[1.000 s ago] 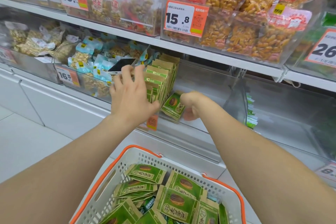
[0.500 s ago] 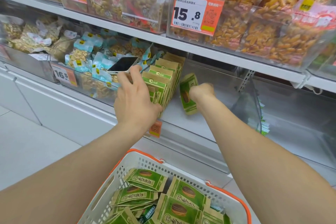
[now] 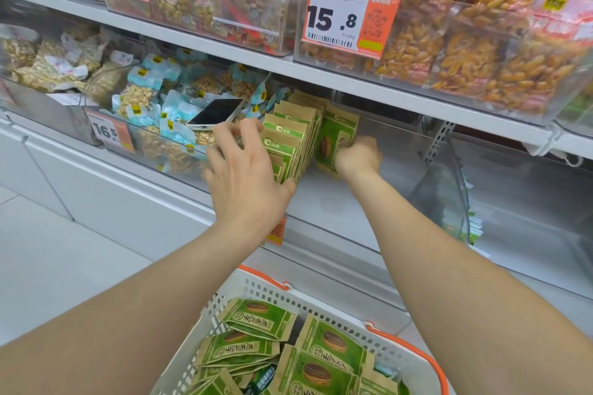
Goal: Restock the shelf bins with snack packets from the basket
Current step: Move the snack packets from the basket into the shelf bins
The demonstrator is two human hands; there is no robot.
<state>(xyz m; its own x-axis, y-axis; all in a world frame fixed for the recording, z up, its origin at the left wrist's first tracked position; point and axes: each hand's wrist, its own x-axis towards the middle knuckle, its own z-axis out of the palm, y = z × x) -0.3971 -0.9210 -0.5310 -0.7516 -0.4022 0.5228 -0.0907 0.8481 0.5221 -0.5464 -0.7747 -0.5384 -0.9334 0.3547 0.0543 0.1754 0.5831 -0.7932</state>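
A row of green and kraft-brown snack packets stands upright at the left end of a clear shelf bin. My left hand presses on the front of that row, fingers spread over the first packet and thumb at its lower right corner. My right hand grips one green packet and holds it upright against the back of the row. Below, a white basket with orange handles holds several more green packets.
A phone lies on the blue nut packs in the bin to the left. Price tags read 16.8, 15.8 and 16.5. Bins of orange snack bags fill the shelf above. The clear divider bounds the bin's right side.
My right hand has lifted the green packet from flat near the bin's front, turned it upright and moved it back against the row. My left hand stays on the row.
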